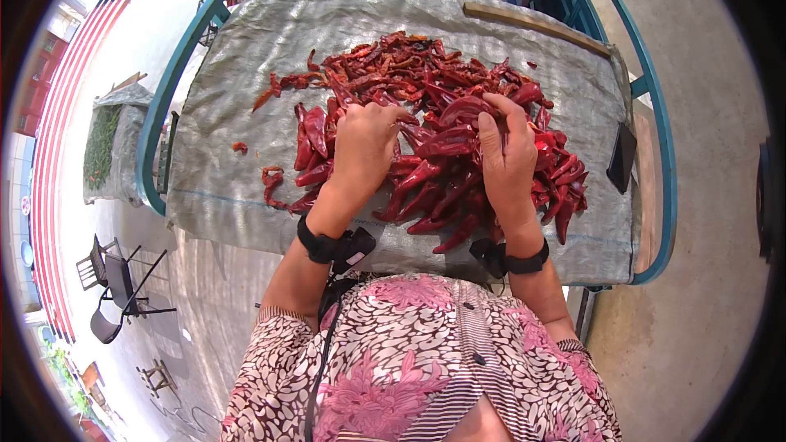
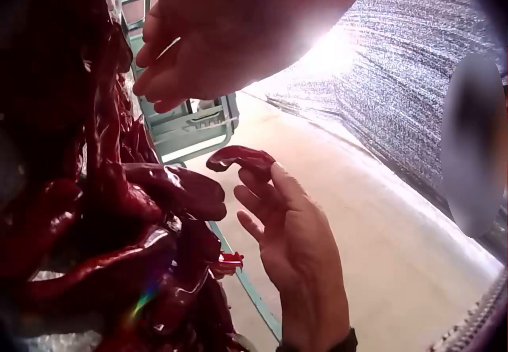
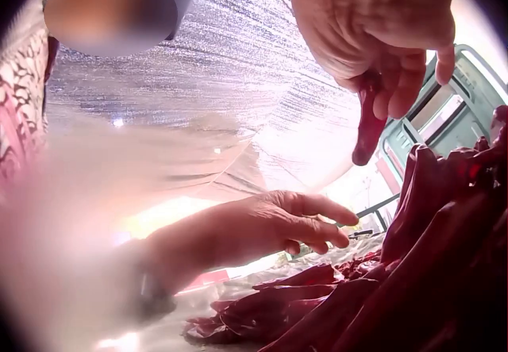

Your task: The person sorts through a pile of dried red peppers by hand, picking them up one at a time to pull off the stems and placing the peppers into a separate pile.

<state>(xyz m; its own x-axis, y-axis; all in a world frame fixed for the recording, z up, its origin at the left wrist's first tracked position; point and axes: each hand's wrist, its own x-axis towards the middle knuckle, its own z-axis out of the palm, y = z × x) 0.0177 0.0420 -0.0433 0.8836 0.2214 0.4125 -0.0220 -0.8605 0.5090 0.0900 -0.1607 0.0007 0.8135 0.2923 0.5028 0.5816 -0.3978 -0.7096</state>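
Right hand [image 1: 509, 160], raised, pinches a pepper [image 2: 248, 156]; left hand [image 1: 364, 143] hovers left, thumb and fingers parted. Only wrist views show the pepper clear of the pile [image 1: 442, 188].

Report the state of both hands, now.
Left hand: open over the pepper pile, no pepper seen in its grip.
Right hand: closed, pinching a red pepper.

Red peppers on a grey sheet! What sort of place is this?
Probably an outdoor yard: silvery shade cloth seems to hang overhead, a black chair stands on pale ground, and sunlight dapples the sheet.
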